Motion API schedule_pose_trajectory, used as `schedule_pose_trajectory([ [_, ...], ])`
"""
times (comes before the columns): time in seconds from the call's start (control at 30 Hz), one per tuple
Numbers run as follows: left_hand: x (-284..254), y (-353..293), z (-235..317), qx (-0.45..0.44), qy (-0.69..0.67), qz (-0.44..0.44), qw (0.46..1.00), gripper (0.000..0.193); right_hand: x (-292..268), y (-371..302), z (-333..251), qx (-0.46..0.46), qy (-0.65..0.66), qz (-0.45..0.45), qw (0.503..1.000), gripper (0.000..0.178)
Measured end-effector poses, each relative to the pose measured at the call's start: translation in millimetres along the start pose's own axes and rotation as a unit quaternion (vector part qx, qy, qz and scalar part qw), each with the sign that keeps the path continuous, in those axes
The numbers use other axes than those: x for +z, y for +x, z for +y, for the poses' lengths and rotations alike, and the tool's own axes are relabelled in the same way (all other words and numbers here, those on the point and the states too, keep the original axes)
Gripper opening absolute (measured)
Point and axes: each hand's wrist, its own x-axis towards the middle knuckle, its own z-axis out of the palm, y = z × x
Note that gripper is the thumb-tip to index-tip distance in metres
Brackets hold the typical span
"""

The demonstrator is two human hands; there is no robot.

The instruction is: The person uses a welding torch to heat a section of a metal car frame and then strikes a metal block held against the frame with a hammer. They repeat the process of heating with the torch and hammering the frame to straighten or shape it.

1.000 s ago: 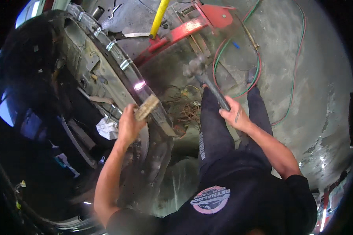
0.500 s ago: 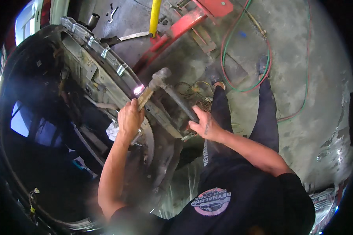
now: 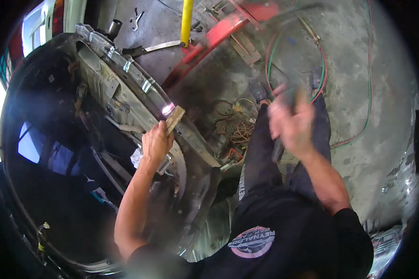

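My left hand (image 3: 156, 143) is closed round a short wooden block (image 3: 176, 118). The block rests against the metal rear panel (image 3: 159, 101) of a car body, close to a bright spot of light. Out over my legs, my right hand (image 3: 293, 122) is smeared by motion. It grips a hammer whose dark handle end (image 3: 278, 151) shows below the fist. The hammer's head is too blurred to make out. Wide air separates the hammer from the block.
A red steel beam (image 3: 214, 42) with a yellow post (image 3: 187, 23) stands on the concrete floor beyond the panel. Red and green hoses (image 3: 368, 88) loop by my feet. Coiled wire (image 3: 241, 132) lies beside the car. Dark glass (image 3: 46, 195) fills the left.
My right hand has swung the hammer away from the block, to the right and up. My left hand still holds the block at nearly the same place on the panel.
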Motion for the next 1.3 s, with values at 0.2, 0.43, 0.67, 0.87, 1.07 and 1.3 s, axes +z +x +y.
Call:
schedule_pose_trajectory([
  [0.2,-1.9,5.4,3.6,0.006,-0.015,0.02,1.0,0.032,49.5,13.9,7.7,-0.055,0.151,0.094,0.983,0.019],
  [0.43,-3.2,-5.6,-1.6,-0.017,-0.002,-0.016,1.0,0.034,52.8,-49.5,121.6,0.026,-0.174,-0.173,0.969,0.03],
  [0.67,-12.1,-10.6,17.2,-0.011,-0.004,0.022,1.0,0.033,33.3,-36.2,89.5,0.189,-0.01,-0.12,0.975,0.023],
  [0.87,-14.4,8.7,8.8,-0.013,0.01,0.018,1.0,0.031,31.6,-62.2,114.9,0.2,-0.047,-0.178,0.962,0.028],
  [1.07,-13.8,17.1,3.0,0.001,0.022,-0.012,1.0,0.032,26.6,-46.5,85.7,0.139,-0.062,-0.195,0.969,0.026],
  [1.3,1.6,13.4,-6.6,0.013,0.011,-0.003,1.0,0.031,-20.4,25.3,-62.3,-0.062,0.091,0.048,0.993,0.01],
])
